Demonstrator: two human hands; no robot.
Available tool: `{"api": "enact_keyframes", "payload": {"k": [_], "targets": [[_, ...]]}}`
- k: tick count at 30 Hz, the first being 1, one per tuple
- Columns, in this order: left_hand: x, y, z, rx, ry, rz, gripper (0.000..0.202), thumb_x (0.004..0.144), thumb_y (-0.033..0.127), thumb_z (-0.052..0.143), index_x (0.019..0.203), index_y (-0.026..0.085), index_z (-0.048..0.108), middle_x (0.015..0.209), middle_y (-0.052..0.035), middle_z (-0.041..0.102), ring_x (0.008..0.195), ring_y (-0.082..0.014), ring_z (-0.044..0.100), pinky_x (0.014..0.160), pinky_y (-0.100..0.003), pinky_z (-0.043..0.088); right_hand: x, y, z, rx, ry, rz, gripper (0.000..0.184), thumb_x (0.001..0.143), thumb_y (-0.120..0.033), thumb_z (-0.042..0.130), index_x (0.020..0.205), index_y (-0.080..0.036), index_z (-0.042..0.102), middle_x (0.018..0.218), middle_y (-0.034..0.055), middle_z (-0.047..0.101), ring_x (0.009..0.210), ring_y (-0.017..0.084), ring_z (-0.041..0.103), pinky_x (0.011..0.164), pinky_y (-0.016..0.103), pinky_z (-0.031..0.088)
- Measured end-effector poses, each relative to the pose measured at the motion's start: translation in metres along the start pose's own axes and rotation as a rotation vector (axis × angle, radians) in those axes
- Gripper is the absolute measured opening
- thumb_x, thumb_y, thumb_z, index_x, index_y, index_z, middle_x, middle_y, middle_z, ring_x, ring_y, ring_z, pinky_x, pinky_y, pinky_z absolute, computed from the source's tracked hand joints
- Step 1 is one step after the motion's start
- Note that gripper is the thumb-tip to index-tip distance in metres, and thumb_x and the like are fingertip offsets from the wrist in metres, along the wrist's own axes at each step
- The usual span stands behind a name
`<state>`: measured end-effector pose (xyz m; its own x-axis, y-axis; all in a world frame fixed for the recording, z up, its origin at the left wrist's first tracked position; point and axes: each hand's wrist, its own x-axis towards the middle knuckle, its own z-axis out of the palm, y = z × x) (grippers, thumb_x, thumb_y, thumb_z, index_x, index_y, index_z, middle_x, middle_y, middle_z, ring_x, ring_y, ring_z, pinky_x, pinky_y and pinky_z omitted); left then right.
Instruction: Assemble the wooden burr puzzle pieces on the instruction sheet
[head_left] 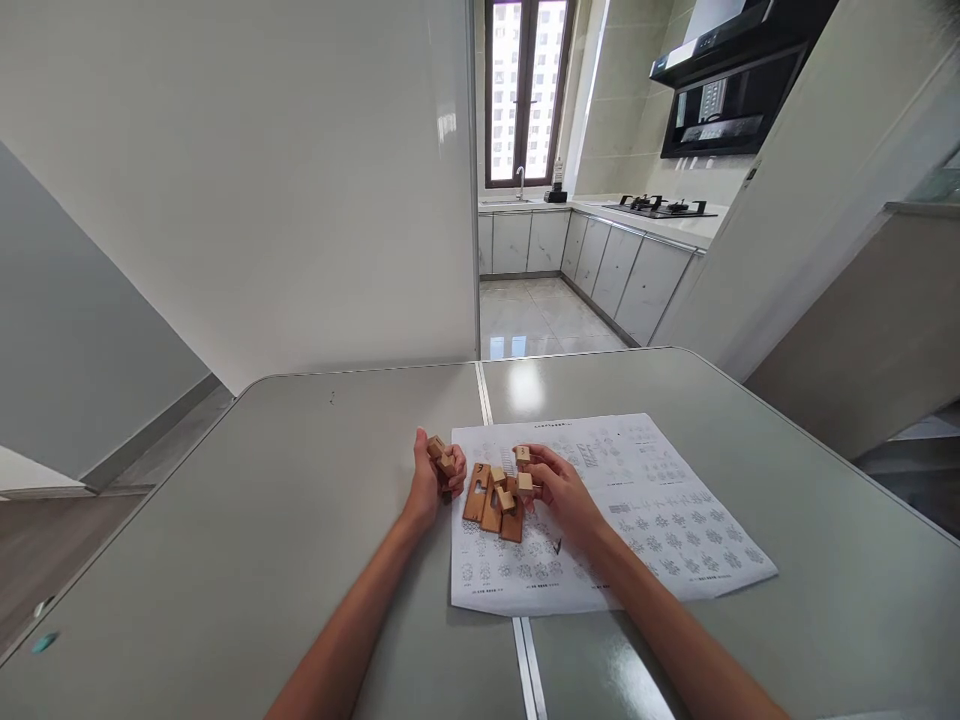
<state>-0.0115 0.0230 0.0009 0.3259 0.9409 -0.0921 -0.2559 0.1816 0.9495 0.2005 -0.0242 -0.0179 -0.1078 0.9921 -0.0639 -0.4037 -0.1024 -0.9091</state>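
The grey bench (pixel 262 520) fills the near half of the view, with its rounded far edge running left to right before a white wall. Wide bare surface lies to the left and far right. A seam (pixel 484 398) splits it from near to far. A printed sheet (pixel 660 500) straddles the seam, mostly to its right, well in from the bench edges. Flat wooden pieces (pixel 487 505) lie piled on the sheet's left part. The left hand (pixel 427 488) rests at the sheet's left edge, grip closed on a notched wooden block (pixel 442 458). The right hand (pixel 564 490) sits on the sheet just right of the pile, grip pinched on a small wooden cube (pixel 523 455)
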Motion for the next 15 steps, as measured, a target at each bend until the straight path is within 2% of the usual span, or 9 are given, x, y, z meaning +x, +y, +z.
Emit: {"api": "enact_keyframes", "payload": {"k": [15], "targets": [[-0.0015,0.0024,0.0020,-0.042,0.006,0.012,0.077,0.081,0.093,0.031,0.064,0.020,0.049,0.051,0.0057,0.035,0.043,-0.0079,0.024,0.041,-0.021,0.026,0.0010,0.0016,-0.0014,0.007,0.019,-0.007,0.029,0.082,-0.033,0.072,0.109,-0.022,0.067,0.088,0.0009,0.063,0.068,0.016,0.061,0.054,0.030,0.054]]}}
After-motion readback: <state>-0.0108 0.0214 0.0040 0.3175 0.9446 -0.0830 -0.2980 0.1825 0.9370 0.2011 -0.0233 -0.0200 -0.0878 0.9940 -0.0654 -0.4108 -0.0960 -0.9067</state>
